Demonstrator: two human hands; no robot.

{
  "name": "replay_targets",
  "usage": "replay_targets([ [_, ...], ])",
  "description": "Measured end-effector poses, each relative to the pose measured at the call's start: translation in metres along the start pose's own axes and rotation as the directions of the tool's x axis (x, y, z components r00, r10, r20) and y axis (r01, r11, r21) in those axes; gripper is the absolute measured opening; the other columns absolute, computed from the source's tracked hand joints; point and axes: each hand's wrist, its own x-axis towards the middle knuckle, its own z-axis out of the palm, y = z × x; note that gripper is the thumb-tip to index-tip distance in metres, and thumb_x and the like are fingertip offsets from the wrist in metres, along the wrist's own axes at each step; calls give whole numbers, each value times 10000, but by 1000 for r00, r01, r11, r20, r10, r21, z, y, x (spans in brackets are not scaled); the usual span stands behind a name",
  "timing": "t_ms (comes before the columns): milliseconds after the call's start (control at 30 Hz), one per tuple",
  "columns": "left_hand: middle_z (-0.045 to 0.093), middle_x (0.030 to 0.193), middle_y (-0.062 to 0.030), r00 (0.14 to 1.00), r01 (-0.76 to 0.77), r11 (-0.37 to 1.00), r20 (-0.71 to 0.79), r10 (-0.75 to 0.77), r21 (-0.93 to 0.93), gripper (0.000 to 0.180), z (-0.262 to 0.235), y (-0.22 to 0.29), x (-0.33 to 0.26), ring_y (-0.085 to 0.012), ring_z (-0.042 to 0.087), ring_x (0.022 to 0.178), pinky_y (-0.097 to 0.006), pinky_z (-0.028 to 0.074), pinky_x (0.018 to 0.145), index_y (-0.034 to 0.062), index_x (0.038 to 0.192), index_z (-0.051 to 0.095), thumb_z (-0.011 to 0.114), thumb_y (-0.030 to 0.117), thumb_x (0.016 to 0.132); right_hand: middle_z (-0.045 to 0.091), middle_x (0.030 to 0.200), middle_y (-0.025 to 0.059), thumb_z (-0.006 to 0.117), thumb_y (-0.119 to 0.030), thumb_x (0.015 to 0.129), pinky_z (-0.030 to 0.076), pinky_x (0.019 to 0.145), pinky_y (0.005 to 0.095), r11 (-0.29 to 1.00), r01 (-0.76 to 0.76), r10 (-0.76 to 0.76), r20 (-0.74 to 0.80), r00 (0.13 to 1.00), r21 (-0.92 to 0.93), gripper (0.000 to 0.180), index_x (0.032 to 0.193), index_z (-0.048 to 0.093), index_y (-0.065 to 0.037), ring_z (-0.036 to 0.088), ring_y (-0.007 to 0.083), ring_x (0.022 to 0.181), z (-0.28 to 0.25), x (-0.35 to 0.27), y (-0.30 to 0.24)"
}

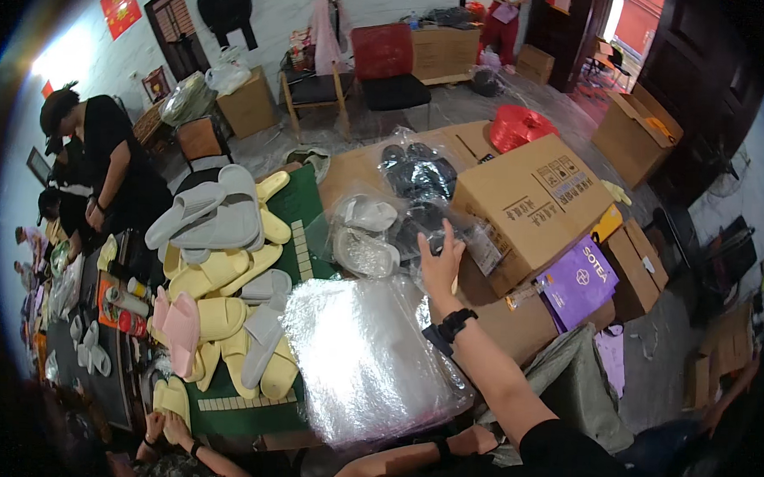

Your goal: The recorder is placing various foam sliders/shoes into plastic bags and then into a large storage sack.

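Note:
My right hand (442,260), with a black watch on its wrist, reaches over the table with its thumb and a finger spread apart. It is nearest to the clear-bagged black slippers (424,219) and the large cardboard box (528,206). Whether it touches the bag, I cannot make out. Left of it lie grey slippers (367,238) in a clear bag. A stack of shiny clear plastic bags (373,353) lies in front. My left hand (474,439), with a dark wristband, is low by the table's near edge beside a grey-green sack (576,392); its fingers are not clearly seen.
Loose yellow slippers (218,272), grey slippers (208,210) and pink slippers (178,328) are piled on a green mat (294,205). Purple packages (578,277) and red twine (521,128) flank the box. Another person's hands (167,428) are at lower left; a person in black (113,154) stands farther left.

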Motion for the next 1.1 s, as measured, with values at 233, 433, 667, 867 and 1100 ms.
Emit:
replay_targets([
  [233,617,727,-122,900,216,975,380,-215,41,171,-13,2,8,-295,630,702,-428,500,577,70,734,591,473,179,793,404,1159,219,582,-525,766,344,832,449,716,499,-466,198,862,-489,660,1321,408,-213,436,345,953,24,17,-29],
  [433,640,807,-162,883,275,961,396,-252,-3,214,-18,5,11,-324,631,782,-431,503,622,30,758,643,477,165,768,459,797,115,546,-45,743,465,453,328,382,809,-548,595,588,-447,795,1392,214,-361,570,261,621,46,4,-43],
  [667,600,748,-168,964,139,987,241,-116,-82,182,-5,-5,7,-338,603,725,-432,479,580,33,717,569,501,202,732,567,744,118,519,-95,783,484,472,335,212,902,-335,839,429,-376,469,1248,462,-118,613,263,603,107,22,32],
  [867,593,701,-178,985,-33,969,-173,-10,-245,226,13,-16,-6,-352,598,706,-430,476,584,12,710,596,519,225,703,606,731,78,502,-111,808,492,493,339,147,961,-424,863,275,-234,367,1175,505,-113,638,244,648,88,12,-22],
  [1100,620,779,-144,989,63,997,136,-57,-34,203,-21,10,-1,-322,607,712,-411,479,597,2,749,589,478,172,764,633,727,102,483,-99,817,488,510,340,98,983,-238,955,177,-158,434,1248,476,-147,635,239,646,101,-4,19],
])
